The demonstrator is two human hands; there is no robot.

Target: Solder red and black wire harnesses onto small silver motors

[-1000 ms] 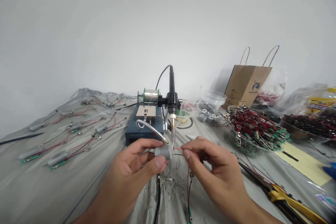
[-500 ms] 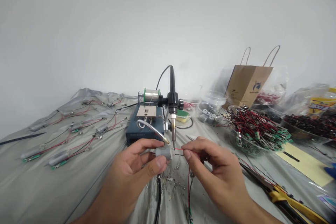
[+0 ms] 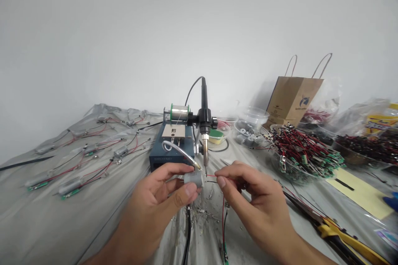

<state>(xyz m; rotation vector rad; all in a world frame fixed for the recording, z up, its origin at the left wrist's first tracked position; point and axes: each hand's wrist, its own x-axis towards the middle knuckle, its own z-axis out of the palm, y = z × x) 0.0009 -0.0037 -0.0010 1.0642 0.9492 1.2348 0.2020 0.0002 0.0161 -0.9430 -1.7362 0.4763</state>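
Observation:
A small grey electric motor (image 3: 193, 179) is pinched between the thumb and fingers of my left hand (image 3: 164, 192). Its right end sits just below the tip of a soldering iron (image 3: 205, 149), which a stand holds pointing down. My right hand (image 3: 251, 194) pinches a thin red wire (image 3: 212, 175) whose end reaches to the iron's tip by the motor; whether they touch is too small to tell. A black wire runs just beneath the red one. From under my right hand, wires hang to a small green circuit board (image 3: 225, 254). A curved metal solder-feed tube (image 3: 182, 154) ends at the iron's tip.
A blue soldering station (image 3: 168, 159) carries a solder spool (image 3: 179, 112). Several wired motors (image 3: 71, 185) lie at left. To the right are a bowl of wired boards (image 3: 306, 159), a tub of grey parts (image 3: 248, 134), a paper bag (image 3: 294, 99) and yellow-handled cutters (image 3: 334, 234).
Almost nothing differs. Both hands keep their grip at the iron's tip, with the motor and the red wire in nearly the same place.

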